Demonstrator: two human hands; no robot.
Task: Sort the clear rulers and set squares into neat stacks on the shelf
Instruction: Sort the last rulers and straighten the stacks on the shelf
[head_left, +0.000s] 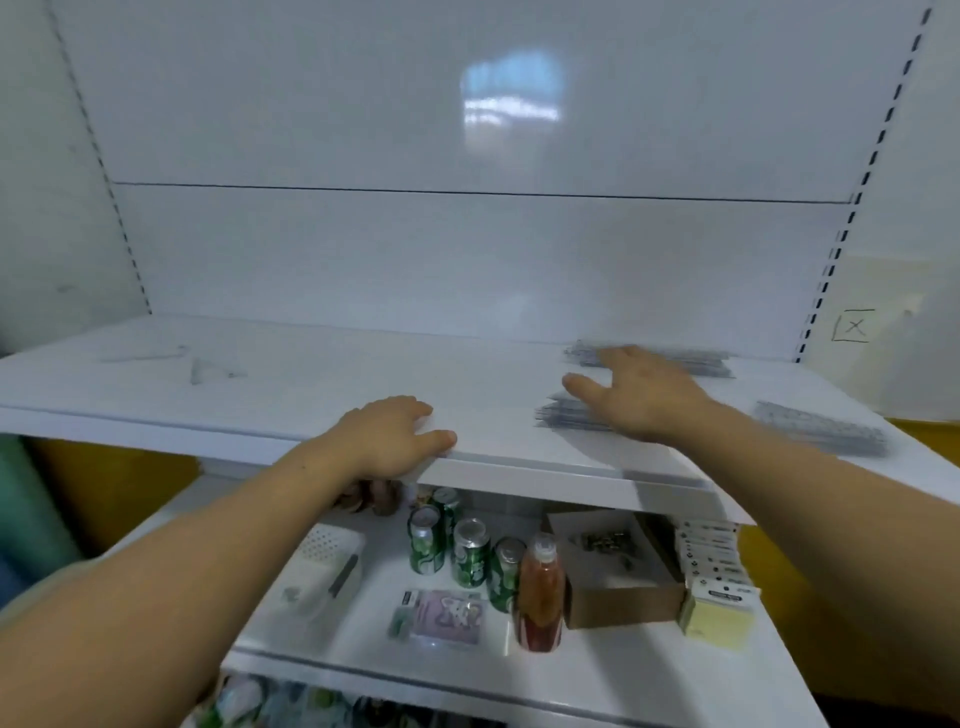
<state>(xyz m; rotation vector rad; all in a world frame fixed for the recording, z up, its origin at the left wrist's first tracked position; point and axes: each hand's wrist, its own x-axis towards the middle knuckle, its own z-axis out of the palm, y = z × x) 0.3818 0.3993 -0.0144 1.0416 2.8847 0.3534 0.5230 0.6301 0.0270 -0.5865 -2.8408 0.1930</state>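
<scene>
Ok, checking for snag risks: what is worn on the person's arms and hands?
Nothing visible. The left hand and right hand are bare, no gloves, rings or watch, and both forearms are uncovered as far as the frame shows. Blur could hide something small.

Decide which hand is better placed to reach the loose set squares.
Left, probably. The left hand rests on the shelf edge, nearer the set squares; the right hand hovers over the ruler stacks, farther right.
</scene>
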